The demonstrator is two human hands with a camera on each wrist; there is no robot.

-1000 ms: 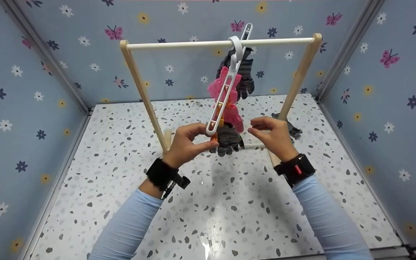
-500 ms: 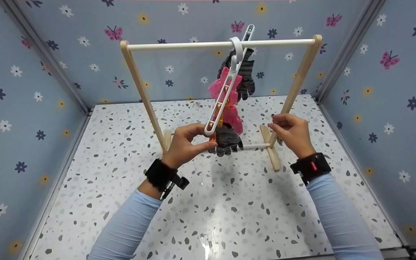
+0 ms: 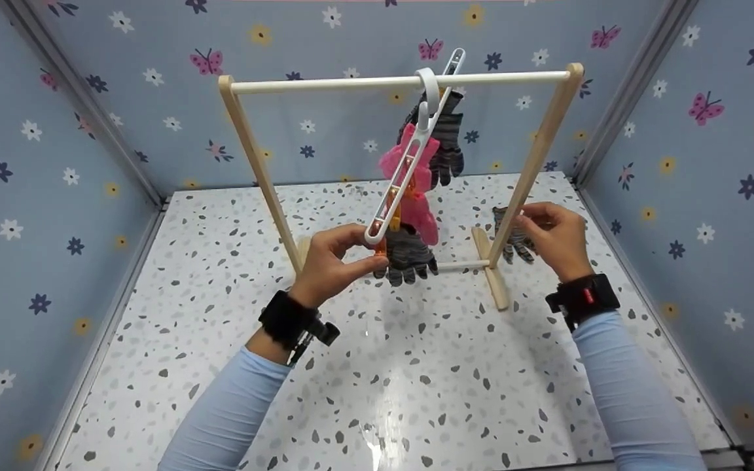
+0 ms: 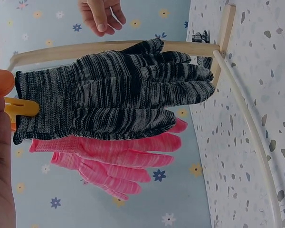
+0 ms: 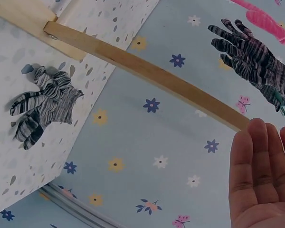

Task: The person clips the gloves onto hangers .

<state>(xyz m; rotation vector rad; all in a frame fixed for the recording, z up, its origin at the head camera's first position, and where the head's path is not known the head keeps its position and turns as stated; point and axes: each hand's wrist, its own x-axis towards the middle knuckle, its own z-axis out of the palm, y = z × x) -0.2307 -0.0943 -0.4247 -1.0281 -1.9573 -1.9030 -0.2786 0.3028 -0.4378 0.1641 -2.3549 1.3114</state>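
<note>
My left hand (image 3: 334, 265) pinches an orange clothespin (image 3: 381, 247) at the near end of a white clip hanger (image 3: 400, 183). A black-and-grey striped glove (image 4: 118, 95) hangs from that end, with a yellow clothespin (image 4: 26, 108) at its cuff. Two pink gloves (image 4: 133, 149) hang behind it, and another striped glove (image 5: 254, 59) hangs at the far end. My right hand (image 3: 557, 239), fingers extended and holding nothing, is just outside the rack's right post. Close to it, a loose striped glove (image 5: 52, 102) lies on the speckled table.
The hanger's hook (image 3: 427, 82) hangs over the white bar (image 3: 324, 84) of a wooden rack, whose right post (image 3: 534, 163) stands between my hands. A lower crossbar (image 3: 462, 265) joins the feet. Blue flowered walls (image 3: 324, 144) enclose the table (image 3: 351, 379).
My right hand has moved right, away from the hanger, past the right post toward the loose glove. My left hand keeps the clothespin, and the hanger's near end has shifted slightly left.
</note>
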